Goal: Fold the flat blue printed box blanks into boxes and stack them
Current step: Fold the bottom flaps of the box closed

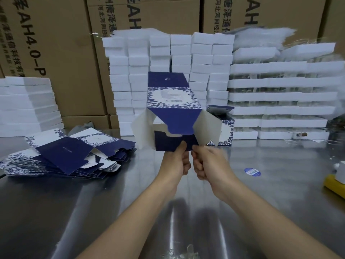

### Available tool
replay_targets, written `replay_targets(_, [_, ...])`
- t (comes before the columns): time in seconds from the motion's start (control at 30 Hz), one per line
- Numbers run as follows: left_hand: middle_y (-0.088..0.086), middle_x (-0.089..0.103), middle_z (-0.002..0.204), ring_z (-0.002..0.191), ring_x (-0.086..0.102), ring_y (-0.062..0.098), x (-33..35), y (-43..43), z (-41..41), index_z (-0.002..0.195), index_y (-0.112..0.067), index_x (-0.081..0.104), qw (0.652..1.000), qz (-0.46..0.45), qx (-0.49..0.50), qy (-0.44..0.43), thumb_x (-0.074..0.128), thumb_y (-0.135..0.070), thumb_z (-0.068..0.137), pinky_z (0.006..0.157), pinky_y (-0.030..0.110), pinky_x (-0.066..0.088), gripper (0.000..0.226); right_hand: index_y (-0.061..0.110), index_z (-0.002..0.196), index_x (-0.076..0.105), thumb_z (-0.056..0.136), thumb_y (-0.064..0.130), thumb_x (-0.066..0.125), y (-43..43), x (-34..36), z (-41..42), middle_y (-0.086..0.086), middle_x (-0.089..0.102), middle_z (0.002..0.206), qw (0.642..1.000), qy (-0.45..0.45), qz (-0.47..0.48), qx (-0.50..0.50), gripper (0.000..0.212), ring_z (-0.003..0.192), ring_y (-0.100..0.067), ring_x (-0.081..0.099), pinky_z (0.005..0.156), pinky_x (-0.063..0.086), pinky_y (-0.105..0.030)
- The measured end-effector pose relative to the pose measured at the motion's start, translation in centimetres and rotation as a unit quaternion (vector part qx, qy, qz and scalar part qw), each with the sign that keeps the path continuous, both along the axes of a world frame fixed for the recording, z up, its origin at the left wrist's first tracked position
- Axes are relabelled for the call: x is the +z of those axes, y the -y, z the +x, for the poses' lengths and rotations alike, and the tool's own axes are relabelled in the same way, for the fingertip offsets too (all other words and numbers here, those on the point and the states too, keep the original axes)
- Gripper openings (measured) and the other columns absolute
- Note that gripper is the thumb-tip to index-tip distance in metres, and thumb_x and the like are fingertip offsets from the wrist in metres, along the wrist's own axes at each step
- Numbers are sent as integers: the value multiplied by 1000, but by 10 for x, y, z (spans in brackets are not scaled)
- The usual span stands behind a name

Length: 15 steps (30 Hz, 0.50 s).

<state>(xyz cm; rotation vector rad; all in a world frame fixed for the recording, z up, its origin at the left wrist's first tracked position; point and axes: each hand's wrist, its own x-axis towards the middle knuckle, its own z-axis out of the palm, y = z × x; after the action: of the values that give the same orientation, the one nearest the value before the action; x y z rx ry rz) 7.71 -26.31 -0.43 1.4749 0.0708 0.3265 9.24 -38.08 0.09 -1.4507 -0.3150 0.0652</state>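
A half-formed blue printed box (172, 99) is held up over the middle of the steel table, its open end toward me with two pale side flaps spread out and dark blue flaps hanging down. My left hand (177, 159) pinches the lowest blue flap with thumb on top. My right hand (209, 161) grips the same flap's right edge, fingers curled. A pile of flat blue blanks (63, 156) lies on the table at the left. One folded box (224, 128) stands behind, to the right of the held one.
White foam blocks (168, 53) are stacked in tall columns at the back, with more at left and right. Brown cartons (56, 53) form the wall behind. A round blue sticker (252, 172) lies on the steel table (112, 202). A yellow object (335, 186) sits at the right edge.
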Motion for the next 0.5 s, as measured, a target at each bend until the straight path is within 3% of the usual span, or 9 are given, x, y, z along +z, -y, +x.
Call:
replay_targets(0.13, [-8,30,55,53,26,15,-3,-8,6,72,-19,35,997,29,69,0,44,-22,109,48,27,27,38,21,62,46,90,61,66,5,4,-1,9,39,53,982,104,-89,-132,52,52,-15,37,56,32,-30])
replay_targets(0.23, [-1,41,62,60,37,25,-10,-17,10,72,-16,39,976,177,122,-18,43,-32,110,63,35,31,41,19,61,50,71,86,53,12,10,-1,8,43,57,972,116,-62,-193,68,56,-14,39,59,34,-31])
replay_targets(0.33, [-1,52,63,58,48,24,-16,-17,5,71,-18,43,919,353,174,-30,34,-49,111,54,35,28,51,13,65,52,75,83,46,16,6,2,8,44,53,969,117,-65,-208,71,48,-8,32,55,30,-31])
replay_targets(0.43, [-5,46,53,50,44,21,-17,-16,2,63,-19,38,907,379,185,-6,35,-53,109,49,34,26,58,13,67,59,77,84,44,16,5,4,7,51,56,974,136,-72,-165,73,52,-10,41,57,35,-31])
replay_targets(0.5, [-3,48,54,54,47,22,-15,-17,2,63,-18,38,904,381,193,8,38,-50,108,51,35,29,55,20,70,64,81,82,46,16,9,2,8,60,64,979,175,-52,-95,66,59,-9,51,56,40,-20])
